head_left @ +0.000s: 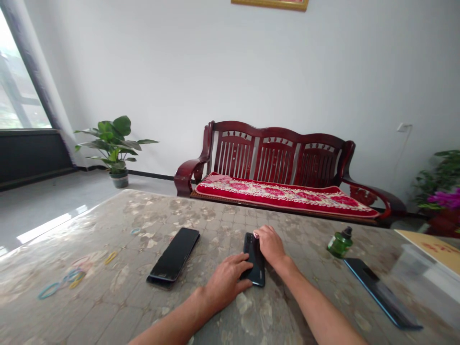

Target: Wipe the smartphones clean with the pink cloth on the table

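A dark smartphone (257, 274) lies on the table in front of me, its back facing up and its camera bump at the far end. My left hand (228, 278) grips its near left part, with fingers on the back and the thumb by the near edge. At the far right corner, my right hand (272, 244) is closed, fingertips pinching a small white wad (256, 234) against the phone; most of the wad is hidden. To the left, two stacked phones (176, 256) lie with a black screen on top.
Coloured rubber bands (68, 278) lie scattered at the left. On the right are a green bottle (339, 244), another phone (381, 292) and a translucent box (424, 273) by a tan board (431, 247). Beyond the patterned tablecloth (143, 211) stands a wooden bench (273, 163).
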A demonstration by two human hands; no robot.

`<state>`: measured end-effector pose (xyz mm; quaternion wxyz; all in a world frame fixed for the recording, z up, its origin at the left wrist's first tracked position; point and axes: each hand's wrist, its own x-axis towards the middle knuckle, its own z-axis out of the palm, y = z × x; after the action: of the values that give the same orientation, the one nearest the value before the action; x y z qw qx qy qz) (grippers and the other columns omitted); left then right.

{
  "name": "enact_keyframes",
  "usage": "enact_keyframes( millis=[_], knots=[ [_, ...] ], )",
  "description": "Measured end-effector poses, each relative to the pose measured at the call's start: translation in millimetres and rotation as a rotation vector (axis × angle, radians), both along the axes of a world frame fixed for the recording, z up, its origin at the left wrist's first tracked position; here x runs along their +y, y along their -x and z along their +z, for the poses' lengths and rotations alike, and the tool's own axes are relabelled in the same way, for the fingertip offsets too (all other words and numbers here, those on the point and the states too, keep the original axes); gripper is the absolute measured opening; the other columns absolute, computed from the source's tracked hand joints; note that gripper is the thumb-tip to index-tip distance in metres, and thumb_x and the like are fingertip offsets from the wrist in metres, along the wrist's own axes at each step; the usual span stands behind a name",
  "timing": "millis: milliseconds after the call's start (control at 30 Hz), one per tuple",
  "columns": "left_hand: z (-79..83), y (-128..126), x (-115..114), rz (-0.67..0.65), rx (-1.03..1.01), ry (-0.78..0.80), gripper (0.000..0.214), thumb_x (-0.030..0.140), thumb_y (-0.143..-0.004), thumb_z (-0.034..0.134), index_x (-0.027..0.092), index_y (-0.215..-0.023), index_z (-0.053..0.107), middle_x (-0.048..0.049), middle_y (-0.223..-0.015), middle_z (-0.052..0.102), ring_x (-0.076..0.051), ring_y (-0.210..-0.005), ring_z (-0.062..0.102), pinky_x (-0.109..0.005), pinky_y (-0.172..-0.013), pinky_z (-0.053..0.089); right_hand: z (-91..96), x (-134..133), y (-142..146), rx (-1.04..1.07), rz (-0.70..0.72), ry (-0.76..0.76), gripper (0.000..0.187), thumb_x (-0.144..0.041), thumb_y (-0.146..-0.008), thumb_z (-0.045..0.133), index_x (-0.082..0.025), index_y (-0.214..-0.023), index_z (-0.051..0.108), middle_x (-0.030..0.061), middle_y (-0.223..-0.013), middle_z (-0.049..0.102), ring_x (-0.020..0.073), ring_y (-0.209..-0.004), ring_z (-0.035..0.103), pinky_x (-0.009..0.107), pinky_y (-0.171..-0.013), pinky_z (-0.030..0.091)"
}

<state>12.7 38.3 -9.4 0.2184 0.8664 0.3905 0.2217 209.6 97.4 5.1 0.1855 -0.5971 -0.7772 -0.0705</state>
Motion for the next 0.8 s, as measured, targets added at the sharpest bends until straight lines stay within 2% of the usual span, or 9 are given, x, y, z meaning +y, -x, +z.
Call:
enact_keyframes(
  millis=[100, 300, 400, 533, 600, 800],
  knots=[
    [-2.4, -0.1, 0.9, -0.003, -0.002, -0.017, 0.041, 0.024, -0.08, 0.075, 0.023, -0.12, 0.068, -0.0097, -0.137, 0.059, -0.026, -0.126, 0.054, -0.039, -0.109, 0.041, -0.8, -0.2, 7.6, 0.004, 0.043, 0.003, 0.027, -0.008, -0.092, 0.047, -0.023, -0.089, 0.07, 0.0035, -0.091, 0.065, 0.0192, -0.093, 0.054, 0.026, -0.082, 0.039],
    [-4.8, -0.4, 1.1, -0.024, -0.006, -0.05, 0.037, 0.027, -0.082, 0.072, 0.025, -0.119, 0.068, -0.009, -0.136, 0.06, -0.026, -0.124, 0.056, -0.039, -0.107, 0.042, -2.4, -29.1, 12.4, 0.025, 0.203, 0.003, 0.028, -0.007, -0.092, 0.046, -0.024, -0.091, 0.068, 0.0019, -0.091, 0.063, 0.0181, -0.092, 0.052, 0.026, -0.081, 0.039],
    [-4.6, -0.7, 0.9, -0.029, -0.004, -0.071, 0.035, 0.027, -0.083, 0.071, 0.025, -0.118, 0.068, -0.0086, -0.134, 0.061, -0.026, -0.123, 0.057, -0.039, -0.106, 0.043, -2.0, -22.9, 9.0, 0.029, 0.186, -0.003, 0.029, -0.006, -0.091, 0.046, -0.024, -0.092, 0.069, 0.0022, -0.091, 0.064, 0.0183, -0.092, 0.052, 0.026, -0.081, 0.039],
    [-4.7, -0.9, 1.2, -0.029, -0.007, -0.09, 0.035, 0.028, -0.084, 0.071, 0.025, -0.118, 0.068, -0.0085, -0.132, 0.062, -0.026, -0.122, 0.057, -0.04, -0.106, 0.044, -0.8, 0.5, 11.3, 0.023, 0.093, -0.001, 0.028, -0.008, -0.091, 0.046, -0.024, -0.089, 0.07, 0.0034, -0.09, 0.064, 0.0191, -0.092, 0.052, 0.027, -0.081, 0.039],
    [-4.4, -0.9, 1.2, -0.027, -0.002, -0.087, 0.034, 0.028, -0.084, 0.071, 0.024, -0.118, 0.068, -0.0087, -0.131, 0.062, -0.026, -0.121, 0.057, -0.039, -0.105, 0.044, 0.2, 5.2, 15.9, 0.019, 0.102, 0.005, 0.028, -0.009, -0.092, 0.047, -0.024, -0.088, 0.07, 0.003, -0.089, 0.064, 0.0185, -0.092, 0.052, 0.026, -0.081, 0.039],
    [-3.9, -1.9, 1.0, -0.04, -0.023, -0.088, 0.034, 0.025, -0.082, 0.071, 0.024, -0.116, 0.068, -0.007, -0.129, 0.063, -0.025, -0.119, 0.058, -0.037, -0.104, 0.044, 3.9, -19.4, 21.3, 0.006, 0.254, 0.043, 0.028, -0.009, -0.092, 0.048, -0.025, -0.084, 0.07, 0.001, -0.089, 0.063, 0.0164, -0.091, 0.052, 0.024, -0.079, 0.039]
  ],
)
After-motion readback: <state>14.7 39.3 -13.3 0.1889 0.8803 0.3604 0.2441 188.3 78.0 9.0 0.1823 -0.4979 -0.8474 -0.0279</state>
